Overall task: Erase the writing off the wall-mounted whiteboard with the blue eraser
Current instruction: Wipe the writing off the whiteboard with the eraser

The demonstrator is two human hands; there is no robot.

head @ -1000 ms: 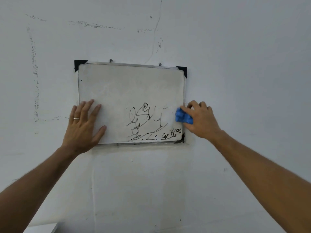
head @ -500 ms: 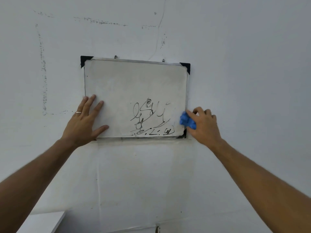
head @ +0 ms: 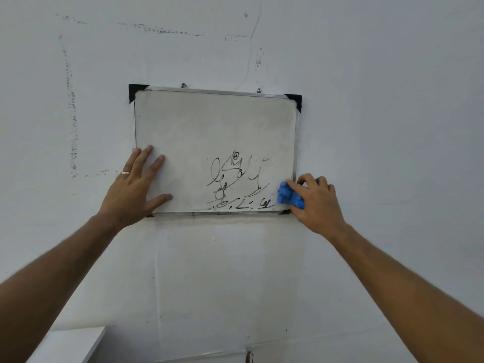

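Note:
A small whiteboard with a metal frame and black corner caps hangs on the white wall. Black scribbled writing covers its lower middle and lower right. My right hand grips the blue eraser and presses it on the board's lower right corner, just right of the writing. My left hand lies flat with fingers spread on the board's lower left corner, a ring on one finger.
The wall around the board is white with dark smudge lines and a thin crack above. A white surface corner shows at the bottom left. A small fitting sticks out at the bottom edge.
My right hand slid the eraser down the board's right edge to the lower right corner, wiping off the marks there. My left hand stayed flat on the board.

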